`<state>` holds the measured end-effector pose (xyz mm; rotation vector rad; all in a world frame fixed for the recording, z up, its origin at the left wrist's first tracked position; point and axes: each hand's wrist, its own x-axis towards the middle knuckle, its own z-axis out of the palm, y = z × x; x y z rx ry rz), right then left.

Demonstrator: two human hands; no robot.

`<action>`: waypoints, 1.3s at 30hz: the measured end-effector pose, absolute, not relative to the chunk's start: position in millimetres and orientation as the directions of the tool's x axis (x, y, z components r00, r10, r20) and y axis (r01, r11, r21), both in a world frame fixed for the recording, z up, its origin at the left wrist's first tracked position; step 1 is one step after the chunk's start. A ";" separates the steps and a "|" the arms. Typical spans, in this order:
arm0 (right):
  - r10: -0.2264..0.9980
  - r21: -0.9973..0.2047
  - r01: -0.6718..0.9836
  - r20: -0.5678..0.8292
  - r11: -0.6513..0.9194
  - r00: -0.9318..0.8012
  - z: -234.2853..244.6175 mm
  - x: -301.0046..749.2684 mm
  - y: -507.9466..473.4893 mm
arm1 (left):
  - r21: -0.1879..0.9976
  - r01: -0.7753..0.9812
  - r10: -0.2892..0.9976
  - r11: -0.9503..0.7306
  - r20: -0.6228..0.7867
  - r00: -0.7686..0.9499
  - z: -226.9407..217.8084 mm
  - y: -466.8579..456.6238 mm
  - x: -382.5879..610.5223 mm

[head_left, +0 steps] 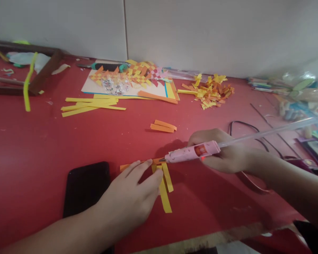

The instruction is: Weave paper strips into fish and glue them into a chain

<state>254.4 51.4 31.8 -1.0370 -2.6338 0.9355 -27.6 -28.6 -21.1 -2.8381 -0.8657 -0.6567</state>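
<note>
My right hand (222,155) is wrapped round a pink glue gun (192,152) with a clear glue stick (267,131) sticking out behind it. Its nozzle touches crossed orange and yellow paper strips (165,181) on the red table (37,148). My left hand (132,192) presses its fingertips flat on those strips, just left of the nozzle, holding them down. Part of the strips is hidden under my fingers.
A black phone (86,187) lies left of my left hand. Loose yellow strips (91,104), two orange strips (163,126), a pile of paper scraps (210,91), woven paper pieces on card (132,76) and a wooden frame (42,72) lie farther back. A black cord (250,127) runs at right.
</note>
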 end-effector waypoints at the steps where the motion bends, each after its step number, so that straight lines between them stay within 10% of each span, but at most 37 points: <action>1: 0.651 -0.610 0.547 -0.065 0.574 -0.756 32.6 252.6 52.0 | 0.026 0.552 0.507 -0.834 0.432 0.746 -20.9 -28.6 -27.4; 30: 0.612 -0.313 0.613 -0.113 0.726 -0.783 62.3 226.3 60.7 | 0.057 0.546 0.507 -0.836 0.461 0.728 -23.1 -28.3 -26.6; 39: 0.648 -0.137 0.734 -0.384 0.665 -0.658 88.8 199.3 64.2 | 0.058 0.542 0.501 -0.838 0.471 0.725 -23.8 -26.9 -27.0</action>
